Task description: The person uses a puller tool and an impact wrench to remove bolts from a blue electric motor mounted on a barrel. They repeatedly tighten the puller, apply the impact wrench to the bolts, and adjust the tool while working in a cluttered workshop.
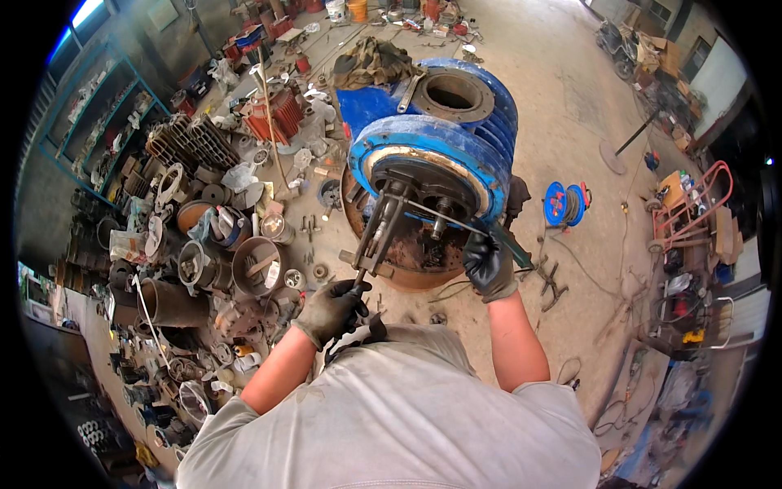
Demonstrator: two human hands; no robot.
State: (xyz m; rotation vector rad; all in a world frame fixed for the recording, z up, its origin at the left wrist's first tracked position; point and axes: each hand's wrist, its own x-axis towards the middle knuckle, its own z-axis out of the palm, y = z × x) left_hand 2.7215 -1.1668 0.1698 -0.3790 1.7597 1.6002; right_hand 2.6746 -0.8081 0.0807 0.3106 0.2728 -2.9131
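A large blue machine housing stands before me, its round flange facing my body. A dark metal puller with long side arms and a crossbar reaches out from a shaft on the left of the opening. My left hand, in a dark glove, is closed around the screw end of this puller. My right hand, gloved in black, is closed around a thin metal rod that runs left across the opening toward the puller. A second shaft pokes out below the rod. My fingers partly hide the rod's right end.
On top of the housing lie a camouflage cloth and a wrench. Metal parts, including a rusty drum, crowd the floor at left. To the right are a blue cable reel, steel bars and a red hand truck.
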